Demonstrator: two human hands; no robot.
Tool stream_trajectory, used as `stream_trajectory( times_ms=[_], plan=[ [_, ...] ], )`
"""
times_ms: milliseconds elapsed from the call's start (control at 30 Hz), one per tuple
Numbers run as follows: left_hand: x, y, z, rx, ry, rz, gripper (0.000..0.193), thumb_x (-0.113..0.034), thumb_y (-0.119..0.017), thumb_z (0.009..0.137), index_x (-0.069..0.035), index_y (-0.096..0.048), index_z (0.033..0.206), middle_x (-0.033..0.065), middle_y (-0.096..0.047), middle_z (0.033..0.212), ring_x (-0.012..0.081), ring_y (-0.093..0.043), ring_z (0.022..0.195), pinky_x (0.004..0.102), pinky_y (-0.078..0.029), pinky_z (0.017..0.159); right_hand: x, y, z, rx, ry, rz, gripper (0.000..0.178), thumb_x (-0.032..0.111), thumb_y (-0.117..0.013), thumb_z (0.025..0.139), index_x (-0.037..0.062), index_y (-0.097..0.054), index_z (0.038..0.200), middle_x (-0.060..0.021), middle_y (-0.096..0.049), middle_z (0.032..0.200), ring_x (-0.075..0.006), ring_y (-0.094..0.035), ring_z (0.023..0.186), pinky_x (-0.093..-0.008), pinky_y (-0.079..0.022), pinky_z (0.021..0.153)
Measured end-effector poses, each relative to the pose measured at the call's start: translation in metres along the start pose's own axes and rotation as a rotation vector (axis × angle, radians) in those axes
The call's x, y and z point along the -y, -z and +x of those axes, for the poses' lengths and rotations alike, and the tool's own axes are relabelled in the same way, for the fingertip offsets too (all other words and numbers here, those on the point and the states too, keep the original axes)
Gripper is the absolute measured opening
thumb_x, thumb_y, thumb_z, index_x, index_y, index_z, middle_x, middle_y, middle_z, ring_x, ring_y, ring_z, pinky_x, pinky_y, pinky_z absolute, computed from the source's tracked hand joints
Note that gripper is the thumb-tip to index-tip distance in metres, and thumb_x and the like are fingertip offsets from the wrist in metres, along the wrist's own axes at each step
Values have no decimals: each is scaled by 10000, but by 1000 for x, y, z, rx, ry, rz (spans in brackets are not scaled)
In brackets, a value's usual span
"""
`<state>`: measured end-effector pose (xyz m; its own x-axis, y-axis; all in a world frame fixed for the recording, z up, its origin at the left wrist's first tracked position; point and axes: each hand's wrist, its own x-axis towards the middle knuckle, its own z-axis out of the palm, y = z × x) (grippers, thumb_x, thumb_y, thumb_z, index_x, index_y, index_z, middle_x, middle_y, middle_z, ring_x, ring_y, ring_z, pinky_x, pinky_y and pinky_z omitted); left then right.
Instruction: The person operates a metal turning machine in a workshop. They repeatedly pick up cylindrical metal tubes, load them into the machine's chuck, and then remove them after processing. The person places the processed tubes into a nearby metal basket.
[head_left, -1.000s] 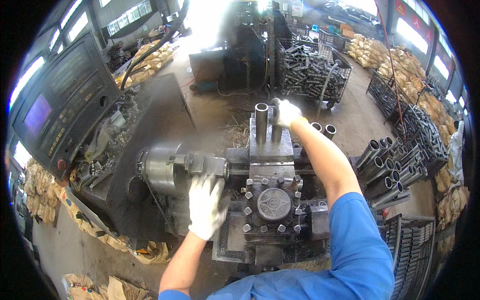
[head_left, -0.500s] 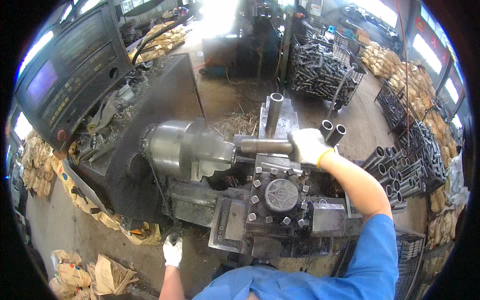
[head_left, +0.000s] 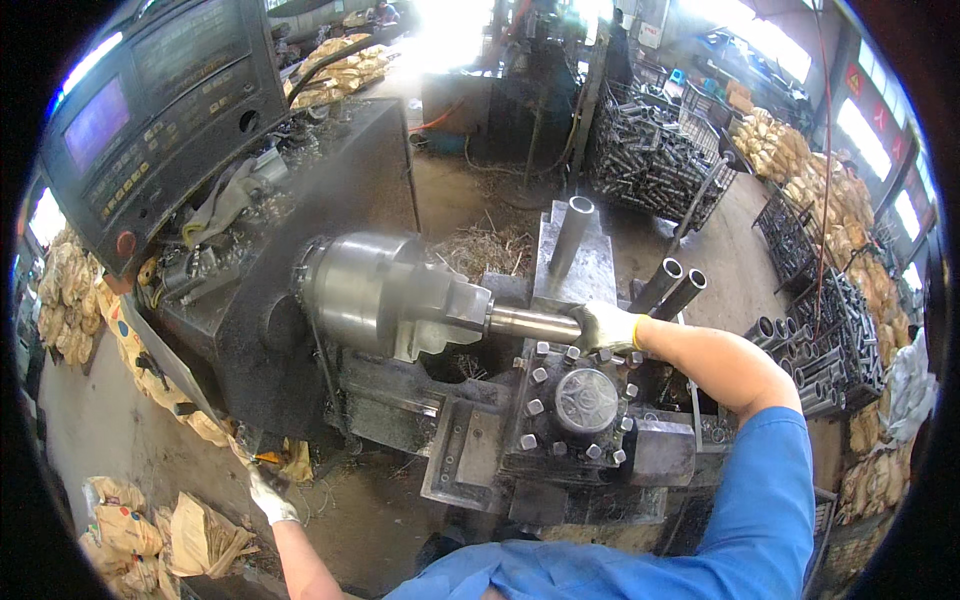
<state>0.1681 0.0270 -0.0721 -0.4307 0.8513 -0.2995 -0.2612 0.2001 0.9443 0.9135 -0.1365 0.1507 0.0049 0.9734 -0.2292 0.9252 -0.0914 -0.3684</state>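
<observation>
My right hand (head_left: 607, 329), in a white glove, is closed round the right end of a metal tube (head_left: 535, 322). The tube lies level, and its left end meets the jaws of the lathe chuck (head_left: 375, 295); how deep it sits inside is hidden. Just below the tube stands the turret tool post (head_left: 585, 400), ringed with square-headed bolts. My left hand (head_left: 272, 498), gloved too, is low at the left beside the machine's lower edge, near a small orange-tipped part (head_left: 268, 457). Its fingers are too indistinct to read.
One tube (head_left: 572, 238) stands upright on a metal block behind the tool post. Two tubes (head_left: 668, 285) lean to the right of my right hand. More tubes (head_left: 800, 360) are stacked at the right. A control panel (head_left: 150, 120) rises at the upper left; metal parts fill a wire cage (head_left: 655, 155) behind.
The tube has moved left, from just short of the chuck into its jaws, with my right hand still round it. My left hand has swung left toward the machine's lower edge. The view has shifted slightly.
</observation>
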Motion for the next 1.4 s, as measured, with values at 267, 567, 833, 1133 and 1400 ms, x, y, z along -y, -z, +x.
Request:
stream_trajectory(
  times_ms=[267, 567, 833, 1133, 1400],
  plan=[
    [-29, -11, -12, 81, 198, -156, 471, -610, -544, 1044, -209, -572, 798, 0, -503, 627, 183, -412, 487, 338, -367, 488, 69, 25, 59, 289, -87, 33, 731, 224, -815, 764, -19, -560, 1404, -230, -744, 1149, -338, -743, 998, -438, -605, 837],
    [-56, -12, -2, 206, 423, -215, 295, -451, -527, 1071, -225, -593, 893, -37, -536, 694, 166, -457, 538, 344, -404, 534, 68, 34, 84, 254, 52, 509, 862, 174, -777, 874, -55, -341, 1581, -195, -737, 1130, -246, -731, 936, -400, -628, 756],
    [-49, 29, 9, -39, -266, 615, 456, -407, -548, 1096, -11, -621, 1309, 142, -721, 1100, 277, -703, 924, 400, -573, 796, -20, 5, -21, 124, -141, -381, 331, 263, -770, 713, 25, -781, 942, -258, -756, 899, -415, -755, 839, -493, -590, 756],
    [-334, -232, -110, 47, -1675, 912, 428, -174, -677, 971, -13, -635, 1366, 219, -718, 1127, 397, -684, 1044, 485, -531, 947, -3, 15, -193, -1300, -209, 299, 397, 51, -874, 839, -9, -697, 1190, -103, -796, 1072, -194, -740, 927, -373, -589, 862],
    [-416, -318, 40, -12, -1160, 1423, 788, -353, -560, 1026, -95, -224, 1690, 270, -752, 1127, 435, -750, 992, 526, -593, 895, 81, -65, -325, -1495, -145, 900, 418, 229, -741, 964, 9, -631, 1302, -104, -703, 1162, -230, -667, 1028, -403, -562, 932]
  ],
)
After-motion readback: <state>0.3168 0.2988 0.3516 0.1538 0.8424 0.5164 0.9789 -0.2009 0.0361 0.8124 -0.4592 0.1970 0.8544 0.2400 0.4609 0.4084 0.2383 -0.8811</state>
